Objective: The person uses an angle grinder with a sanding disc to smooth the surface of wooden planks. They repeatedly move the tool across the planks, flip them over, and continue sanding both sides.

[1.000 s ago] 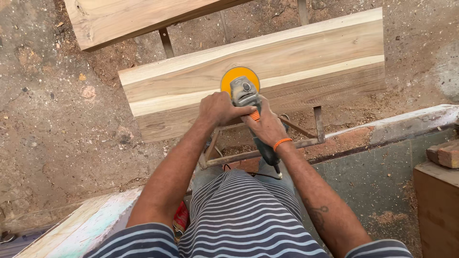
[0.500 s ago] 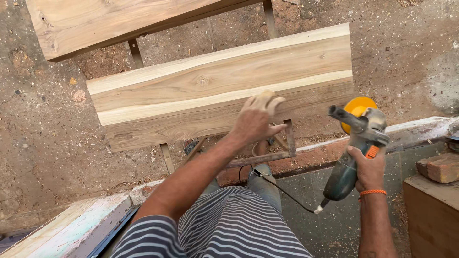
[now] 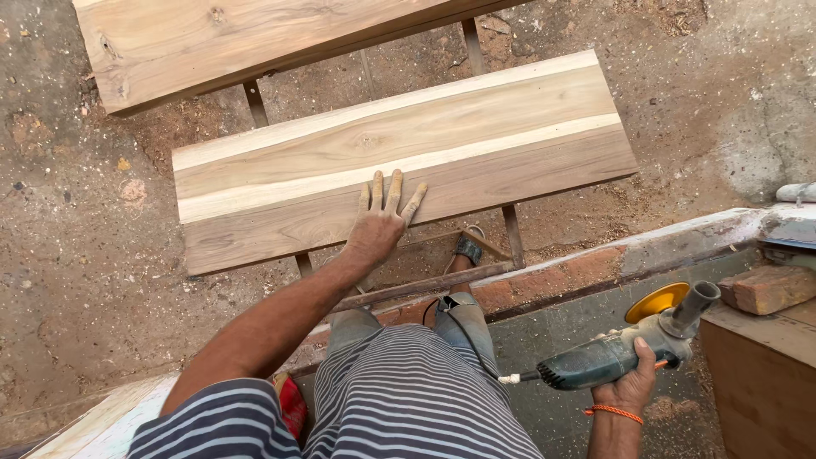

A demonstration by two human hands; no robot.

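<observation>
left hand [image 3: 380, 223] flat on smooth plank [image 3: 476, 136], right hand [image 3: 631, 387] gripping grinder [image 3: 612, 353]

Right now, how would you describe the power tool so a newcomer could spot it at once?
Start at the big pale plank on the metal stand, where the left hand lies flat. Go down and right, past the brick-edged ledge, to the right hand. It holds the angle grinder: dark green body, grey side handle, yellow disc, unlike anything nearby.
</observation>
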